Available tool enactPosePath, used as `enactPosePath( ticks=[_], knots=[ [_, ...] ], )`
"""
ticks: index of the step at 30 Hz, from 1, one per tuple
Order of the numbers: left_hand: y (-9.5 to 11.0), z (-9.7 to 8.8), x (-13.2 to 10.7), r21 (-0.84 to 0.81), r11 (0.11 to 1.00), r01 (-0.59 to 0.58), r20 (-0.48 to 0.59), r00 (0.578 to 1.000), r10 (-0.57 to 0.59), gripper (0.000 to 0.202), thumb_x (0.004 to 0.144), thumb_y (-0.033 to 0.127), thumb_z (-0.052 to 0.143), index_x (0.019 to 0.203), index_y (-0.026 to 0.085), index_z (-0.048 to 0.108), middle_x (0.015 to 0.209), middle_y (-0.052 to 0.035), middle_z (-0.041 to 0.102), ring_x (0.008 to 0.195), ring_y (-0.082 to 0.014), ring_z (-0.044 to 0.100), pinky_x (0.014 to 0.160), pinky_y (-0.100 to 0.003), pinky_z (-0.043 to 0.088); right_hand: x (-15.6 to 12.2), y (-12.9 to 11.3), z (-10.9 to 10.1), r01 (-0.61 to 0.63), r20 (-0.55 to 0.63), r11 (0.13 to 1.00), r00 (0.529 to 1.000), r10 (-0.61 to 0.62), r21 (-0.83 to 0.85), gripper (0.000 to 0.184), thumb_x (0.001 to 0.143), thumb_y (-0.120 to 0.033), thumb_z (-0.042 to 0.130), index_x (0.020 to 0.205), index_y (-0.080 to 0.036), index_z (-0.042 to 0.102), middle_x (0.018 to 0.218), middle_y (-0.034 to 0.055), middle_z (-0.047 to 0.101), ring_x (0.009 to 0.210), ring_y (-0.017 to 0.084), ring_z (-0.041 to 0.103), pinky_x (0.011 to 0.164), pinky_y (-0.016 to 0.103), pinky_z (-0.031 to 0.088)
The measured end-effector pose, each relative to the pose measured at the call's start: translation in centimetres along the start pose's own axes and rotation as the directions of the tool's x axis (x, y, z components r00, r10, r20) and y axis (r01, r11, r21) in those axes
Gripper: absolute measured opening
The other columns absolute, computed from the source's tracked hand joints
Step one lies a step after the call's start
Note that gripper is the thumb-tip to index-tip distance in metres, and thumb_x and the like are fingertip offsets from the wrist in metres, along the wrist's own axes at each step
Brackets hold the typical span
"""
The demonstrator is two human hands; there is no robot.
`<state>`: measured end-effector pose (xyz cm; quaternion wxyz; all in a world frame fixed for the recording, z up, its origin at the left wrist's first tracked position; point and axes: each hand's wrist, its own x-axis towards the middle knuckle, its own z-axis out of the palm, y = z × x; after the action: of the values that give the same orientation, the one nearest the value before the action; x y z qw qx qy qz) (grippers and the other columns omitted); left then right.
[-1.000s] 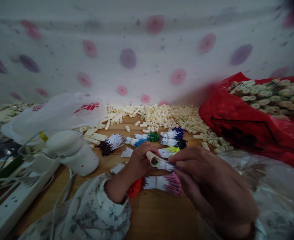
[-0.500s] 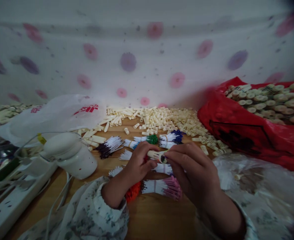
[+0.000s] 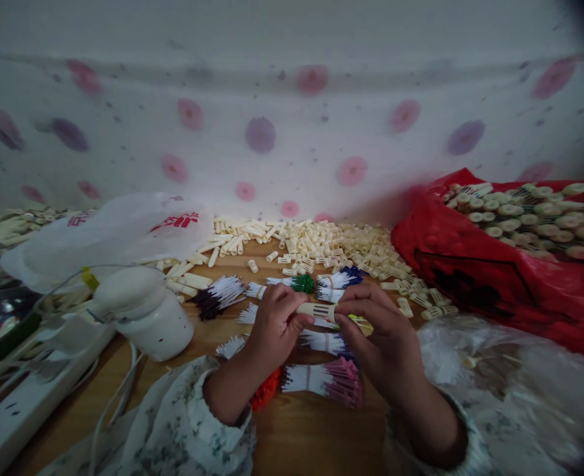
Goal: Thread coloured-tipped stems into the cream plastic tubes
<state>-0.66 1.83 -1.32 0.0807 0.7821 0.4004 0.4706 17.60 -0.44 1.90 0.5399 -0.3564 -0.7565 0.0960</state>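
Observation:
A cream plastic tube with slots in its side (image 3: 322, 311) lies almost level between both hands, above the table. My left hand (image 3: 272, 327) pinches its left end between thumb and fingers. At the tube's right end, the thumb and fingertips of my right hand (image 3: 385, 340) are closed on it; they cover that end. Beneath and beyond the hands lie banded bundles of thin white sticks: a pink-tipped bundle (image 3: 324, 382), a dark-tipped bundle (image 3: 219, 295), a green-tipped bundle (image 3: 294, 283) and a blue-tipped bundle (image 3: 340, 282). An orange-red bundle (image 3: 266, 390) is partly hidden by my left forearm.
Loose cream tubes (image 3: 341, 244) are heaped along the back. A red bag (image 3: 435, 231) full of assembled pieces stands right, with a clear plastic bag (image 3: 510, 396) in front. On the left are a white jar (image 3: 157, 327), a power strip (image 3: 14, 416) with cables and a white bag (image 3: 113, 231).
The tube has turned from showing its open right end to lying side-on, slots facing me. My right fingers have closed over that end. The whole view has shifted slightly.

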Motion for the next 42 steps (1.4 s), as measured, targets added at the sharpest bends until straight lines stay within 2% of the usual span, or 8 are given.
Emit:
enactPosePath(
  ticks=[8,14,19,23,28,35,39,42],
  knots=[
    [0.2,-0.2,0.1,0.108,0.994,-0.005,-0.025,1.0,0.008,0.037,0.089,0.048,0.045,0.093,0.016,0.063,0.082,-0.0066,0.054,0.082,-0.0215,0.048,0.072,-0.033,0.038,-0.5,0.3,1.0,-0.122,-0.018,0.984,0.992,0.125,0.132,0.008,0.084,-0.018,0.059,0.084,-0.021,0.066,0.097,0.005,0.059,0.094,0.017,0.057,0.082,0.031,0.046],
    [-0.1,0.1,0.2,0.044,0.997,0.069,0.012,0.998,-0.069,0.036,0.089,0.048,0.044,0.085,0.016,0.06,0.082,-0.0055,0.053,0.082,-0.0211,0.048,0.072,-0.033,0.038,0.2,2.0,-1.4,-0.197,0.202,0.936,0.969,0.141,0.291,0.017,0.089,-0.023,0.053,0.093,-0.026,0.069,0.11,0.0044,0.062,0.105,0.018,0.058,0.088,0.033,0.046],
    [-0.9,0.9,0.1,-0.09,0.957,0.277,0.124,0.956,-0.265,0.015,0.085,0.032,0.054,0.08,0.018,0.053,0.074,0.0006,0.051,0.072,-0.0159,0.049,0.066,-0.027,0.04,0.4,6.6,-3.6,-0.126,0.322,0.972,0.929,0.185,-0.196,0.011,0.081,-0.019,0.059,0.085,-0.019,0.07,0.081,0.0042,0.069,0.076,0.018,0.062,0.068,0.03,0.047],
    [-0.9,1.4,0.0,0.031,0.985,0.168,0.255,0.952,-0.17,0.008,0.08,0.012,0.053,0.076,0.017,0.057,0.076,-0.0013,0.056,0.076,-0.017,0.053,0.069,-0.028,0.043,0.0,8.4,-2.7,0.028,0.531,0.862,0.798,0.286,-0.506,0.014,0.078,-0.014,0.056,0.077,-0.017,0.07,0.078,0.0065,0.068,0.077,0.02,0.061,0.069,0.03,0.043],
    [-0.7,1.5,-0.2,-0.01,0.996,-0.089,0.453,0.888,0.084,0.028,0.073,-0.001,0.05,0.087,0.019,0.063,0.107,-0.0083,0.066,0.105,-0.0213,0.057,0.092,-0.038,0.045,0.0,8.3,-2.3,0.03,0.576,0.772,0.685,0.446,-0.635,0.015,0.078,-0.014,0.055,0.081,-0.017,0.069,0.086,0.0088,0.067,0.085,0.022,0.061,0.071,0.029,0.042],
    [-0.4,1.6,-0.3,0.028,0.994,-0.101,0.586,0.807,0.065,0.031,0.069,-0.003,0.048,0.088,0.016,0.064,0.113,-0.0124,0.066,0.113,-0.0248,0.056,0.099,-0.042,0.042,-0.5,8.8,-2.8,0.004,0.569,0.741,0.642,0.513,-0.672,0.012,0.075,-0.015,0.058,0.076,-0.016,0.069,0.086,0.0108,0.066,0.077,0.022,0.062,0.063,0.028,0.041],
    [-0.6,1.6,-0.4,-0.001,1.0,-0.032,0.475,0.88,0.028,0.031,0.069,-0.002,0.05,0.088,0.018,0.065,0.105,-0.0092,0.068,0.103,-0.0233,0.059,0.09,-0.039,0.046,-0.5,9.1,-3.4,-0.037,0.535,0.736,0.662,0.525,-0.676,0.015,0.073,-0.011,0.054,0.068,-0.017,0.068,0.077,0.009,0.066,0.069,0.019,0.061,0.059,0.027,0.038],
    [-0.5,1.3,-0.3,-0.033,0.979,0.201,0.255,0.949,-0.186,0.012,0.078,0.013,0.054,0.083,0.018,0.064,0.077,-0.0031,0.065,0.076,-0.0188,0.06,0.071,-0.032,0.049,-0.3,8.9,-4.2,-0.094,0.513,0.783,0.706,0.487,-0.615,0.014,0.074,-0.012,0.054,0.071,-0.017,0.067,0.074,0.0055,0.066,0.067,0.016,0.059,0.061,0.025,0.039]
  ],
)
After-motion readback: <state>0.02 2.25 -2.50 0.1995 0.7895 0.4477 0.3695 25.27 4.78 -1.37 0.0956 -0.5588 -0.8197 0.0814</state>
